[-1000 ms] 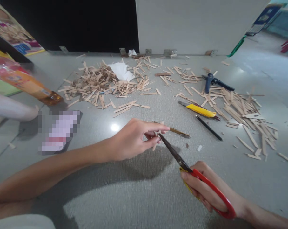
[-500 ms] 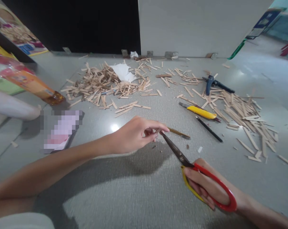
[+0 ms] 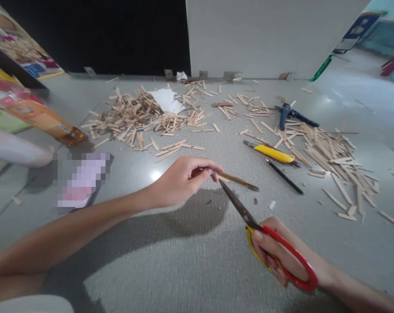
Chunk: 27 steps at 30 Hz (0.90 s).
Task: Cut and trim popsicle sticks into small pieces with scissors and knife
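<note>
My left hand is closed in a pinch on a small pale wooden stick, whose end pokes out past the fingertips. My right hand grips a pair of scissors by its red and yellow handles. The blades look closed, and their tip is right beside the stick's end. Behind the fingertips, a slim gold-brown tool with a grey end lies on the floor. A few tiny scraps are scattered below my left hand.
Further off lie a heap of cut wooden sticks with white paper. At right are a yellow utility knife, a black pen-like tool, a dark blue tool and more sticks. A bottle and another person's limb are left.
My left hand has shifted slightly left and its fingers have drawn closer together. More of the stick's end shows by the scissors' tip. The scissors stay nearly in place.
</note>
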{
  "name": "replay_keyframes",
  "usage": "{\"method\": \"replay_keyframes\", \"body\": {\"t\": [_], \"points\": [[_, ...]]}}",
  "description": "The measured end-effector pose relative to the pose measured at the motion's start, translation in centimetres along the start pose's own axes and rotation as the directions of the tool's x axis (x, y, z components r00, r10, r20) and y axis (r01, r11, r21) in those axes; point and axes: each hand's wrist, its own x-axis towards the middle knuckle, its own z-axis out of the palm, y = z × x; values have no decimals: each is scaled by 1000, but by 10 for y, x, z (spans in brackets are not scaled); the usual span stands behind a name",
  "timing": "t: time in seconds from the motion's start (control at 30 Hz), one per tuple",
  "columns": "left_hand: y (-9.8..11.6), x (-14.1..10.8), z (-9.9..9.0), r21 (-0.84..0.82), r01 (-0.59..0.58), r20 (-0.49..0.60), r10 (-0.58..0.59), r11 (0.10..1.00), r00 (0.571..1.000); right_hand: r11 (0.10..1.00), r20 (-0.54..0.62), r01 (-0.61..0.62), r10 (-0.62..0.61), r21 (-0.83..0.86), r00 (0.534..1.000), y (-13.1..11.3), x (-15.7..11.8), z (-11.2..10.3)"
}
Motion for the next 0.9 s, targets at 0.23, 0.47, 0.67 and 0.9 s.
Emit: {"method": "replay_keyframes", "body": {"t": [0.23, 0.47, 0.67, 0.9], "points": [[3, -2, 0, -64, 6, 3, -5, 998, 1000, 998, 5, 35, -35, 45, 999, 0, -3, 2], [-5, 0, 5, -101, 5, 23, -2, 995, 1000, 965, -277, 209, -245, -156, 929, -14, 4, -17], [-17, 0, 17, -234, 36, 31, -29, 972, 999, 798, -638, 20, -496, -602, 589, -32, 9, -75], [-33, 3, 27, -124, 14, -42, -19, 992, 999, 640, -767, -432, -459, -635, 448, -26, 18, -136]]}}
